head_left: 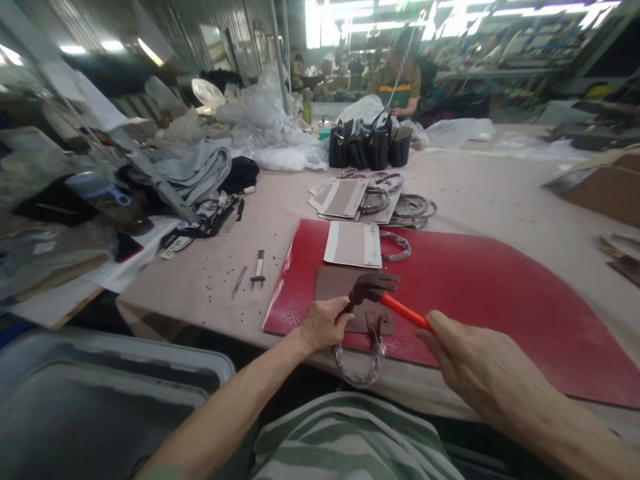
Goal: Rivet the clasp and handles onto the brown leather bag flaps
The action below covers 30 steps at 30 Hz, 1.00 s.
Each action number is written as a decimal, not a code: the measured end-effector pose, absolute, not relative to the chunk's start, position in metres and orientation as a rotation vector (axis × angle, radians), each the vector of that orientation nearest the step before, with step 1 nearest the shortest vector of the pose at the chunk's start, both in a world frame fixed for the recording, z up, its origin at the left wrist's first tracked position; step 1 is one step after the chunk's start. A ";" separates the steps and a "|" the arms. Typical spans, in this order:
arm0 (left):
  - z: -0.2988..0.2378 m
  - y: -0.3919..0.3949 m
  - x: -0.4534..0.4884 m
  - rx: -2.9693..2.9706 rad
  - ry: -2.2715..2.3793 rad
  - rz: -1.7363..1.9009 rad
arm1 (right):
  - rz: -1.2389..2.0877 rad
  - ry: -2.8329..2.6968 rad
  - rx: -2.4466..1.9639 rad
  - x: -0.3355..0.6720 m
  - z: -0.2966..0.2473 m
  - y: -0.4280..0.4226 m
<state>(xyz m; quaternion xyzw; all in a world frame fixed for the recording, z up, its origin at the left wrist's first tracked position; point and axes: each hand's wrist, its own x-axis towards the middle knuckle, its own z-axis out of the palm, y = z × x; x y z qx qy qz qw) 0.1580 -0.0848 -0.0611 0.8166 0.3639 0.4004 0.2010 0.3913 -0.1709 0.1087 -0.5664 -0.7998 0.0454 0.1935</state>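
Observation:
My right hand (pixel 467 350) is wrapped round the orange handle of a claw hammer (pixel 405 309). The hammer's dark head covers the fingertips of my left hand (pixel 325 325), which are pinched together; what they hold is hidden. Below them lies a brown leather panel (pixel 330 283) on a red mat (pixel 450 280). Attached at the panel's near edge is a plastic-wrapped loop handle (pixel 361 382), hanging toward me past the mat. Just beyond lies another panel (pixel 353 245), pale side up, its wrapped handle to the right.
Farther back lies a pile of similar panels (pixel 345 198) with handles. Left of the mat are a pronged metal tool (pixel 259 268), a thin metal rod (pixel 239 281) and scattered bits. Black bags (pixel 370 147) stand behind. A grey bin (pixel 210 357) sits front left. A person (pixel 400 87) is across the table.

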 end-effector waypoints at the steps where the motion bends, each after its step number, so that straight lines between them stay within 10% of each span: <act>1: -0.061 -0.085 0.158 2.278 1.015 1.126 | 0.230 -2.207 -1.669 0.397 0.104 -0.170; 8: -0.057 -0.086 0.158 2.235 0.986 1.170 | 0.754 -1.667 -2.046 0.458 0.040 -0.159; 15: -0.049 -0.091 0.158 2.111 1.041 1.130 | 0.006 -1.894 -2.136 0.455 -0.001 -0.147; 30: -0.049 -0.094 0.155 2.157 1.053 1.206 | 0.195 -2.155 -1.573 0.369 -0.041 -0.124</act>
